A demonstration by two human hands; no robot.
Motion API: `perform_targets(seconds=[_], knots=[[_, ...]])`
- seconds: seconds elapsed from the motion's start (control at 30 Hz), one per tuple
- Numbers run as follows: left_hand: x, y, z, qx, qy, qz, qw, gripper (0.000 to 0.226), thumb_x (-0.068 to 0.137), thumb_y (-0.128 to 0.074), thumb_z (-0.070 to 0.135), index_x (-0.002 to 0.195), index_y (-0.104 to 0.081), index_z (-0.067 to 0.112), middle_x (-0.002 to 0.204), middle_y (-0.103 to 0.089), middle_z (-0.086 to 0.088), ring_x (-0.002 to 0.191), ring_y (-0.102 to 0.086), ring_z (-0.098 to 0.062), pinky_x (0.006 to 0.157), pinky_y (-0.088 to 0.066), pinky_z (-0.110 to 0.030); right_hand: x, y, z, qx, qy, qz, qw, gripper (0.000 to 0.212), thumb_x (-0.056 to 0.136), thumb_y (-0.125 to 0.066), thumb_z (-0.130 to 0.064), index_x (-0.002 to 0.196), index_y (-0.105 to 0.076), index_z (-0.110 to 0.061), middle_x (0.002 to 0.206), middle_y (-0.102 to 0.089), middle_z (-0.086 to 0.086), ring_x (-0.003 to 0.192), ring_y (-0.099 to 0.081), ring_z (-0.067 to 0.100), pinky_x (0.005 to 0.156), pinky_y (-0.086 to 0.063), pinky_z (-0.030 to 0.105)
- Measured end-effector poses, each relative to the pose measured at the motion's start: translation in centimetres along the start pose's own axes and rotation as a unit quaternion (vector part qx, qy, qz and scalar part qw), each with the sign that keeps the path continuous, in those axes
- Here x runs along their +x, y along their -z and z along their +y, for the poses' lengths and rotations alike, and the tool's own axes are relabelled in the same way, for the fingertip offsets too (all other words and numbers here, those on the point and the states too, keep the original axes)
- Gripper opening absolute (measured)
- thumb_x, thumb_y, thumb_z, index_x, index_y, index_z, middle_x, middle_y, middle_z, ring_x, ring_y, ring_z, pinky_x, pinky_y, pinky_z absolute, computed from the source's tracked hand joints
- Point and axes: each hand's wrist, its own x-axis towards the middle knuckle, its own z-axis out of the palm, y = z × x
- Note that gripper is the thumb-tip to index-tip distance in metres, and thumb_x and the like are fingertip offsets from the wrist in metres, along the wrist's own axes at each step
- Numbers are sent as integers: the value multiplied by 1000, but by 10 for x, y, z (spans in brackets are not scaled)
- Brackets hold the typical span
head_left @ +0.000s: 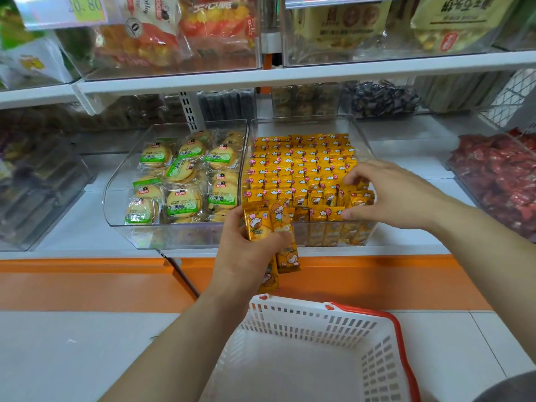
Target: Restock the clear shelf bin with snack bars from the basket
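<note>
A clear shelf bin (359,132) at centre holds many rows of yellow-orange snack bars (298,166) standing on end. My left hand (246,256) is at the bin's front left corner, shut on a bunch of the same yellow bars (258,220); a few of them hang below my fingers. My right hand (388,195) reaches over the bin's front right part, its fingertips pinching bars (359,198) in the front rows. A white basket (316,317) with a red handle sits below, and the part of its inside that I can see holds no bars.
A second clear bin (116,181) of round green-labelled biscuits stands left of the target bin. A bin of red packets (499,175) is at the right. An upper shelf edge (290,75) overhangs. An orange ledge (87,282) runs along the front.
</note>
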Motion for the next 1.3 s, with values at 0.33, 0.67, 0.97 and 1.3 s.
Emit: perform_targets(seconds=[0.33,0.67,0.97,1.3], knots=[[1,-3,-3,6,-2,-1,1000,59,80,-84,11,126,-55,33,100,-78,2,87,-78,-24,77,-64,-51,-1,6,-3,-47,-37,5,998,14,87,-74,-38,77,-65,-42,101,-68,-13,92,-58,15,77,-47,33],[5,-7,-6,5,-4,-3,1000,59,79,-84,12,124,-55,36,99,-78,2,85,-78,-23,73,-65,-48,-10,-2,-3,-110,20,-39,993,19,96,-55,-40,94,-74,-36,108,-68,-17,105,-59,15,90,-42,39],[5,-9,-7,-20,6,-5,1000,59,79,-85,15,125,-55,37,104,-77,2,88,-78,-23,75,-65,-49,-15,-14,-11,-142,-15,-75,987,31,95,-50,-56,118,-64,-41,126,-63,-20,126,-47,9,112,-12,47],[2,-10,-4,-41,6,-43,998,59,73,-89,17,124,-61,27,104,-78,-10,91,-77,-33,82,-62,-55,-25,-31,-89,438,-66,-80,893,48,97,-60,-36,142,-44,-42,103,-64,-5,80,-71,11,71,-62,34]])
